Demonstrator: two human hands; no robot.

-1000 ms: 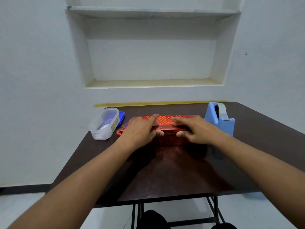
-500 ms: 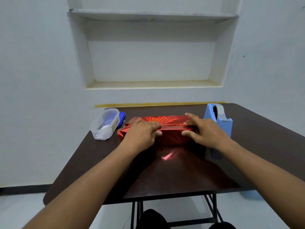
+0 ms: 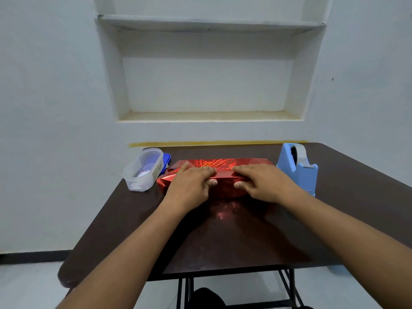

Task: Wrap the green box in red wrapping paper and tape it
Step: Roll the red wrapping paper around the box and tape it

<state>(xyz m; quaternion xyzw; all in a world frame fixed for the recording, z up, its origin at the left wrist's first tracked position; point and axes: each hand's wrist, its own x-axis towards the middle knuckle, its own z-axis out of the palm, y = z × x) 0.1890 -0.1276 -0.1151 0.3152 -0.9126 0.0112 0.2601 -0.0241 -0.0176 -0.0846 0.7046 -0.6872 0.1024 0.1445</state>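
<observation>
Shiny red wrapping paper (image 3: 225, 175), light-blue tape dispenser (image 3: 294, 168).

One red-wrapped box (image 3: 225, 172) and two hands, left (image 3: 189, 186) and right (image 3: 265, 184), are seen. One tape dispenser (image 3: 297, 168), one clear container (image 3: 143, 169) and one table (image 3: 223, 241) are counted.

Both bare forearms reach forward from the near edge of the table (image 3: 334, 219), converging toward its middle. The left hand (image 3: 189, 186) lies palm down, fingers extended forward and thumb pointing inward toward the other hand. The right hand (image 3: 265, 182) mirrors it, fingers flat and thumb tip turned toward the left thumb.
</observation>
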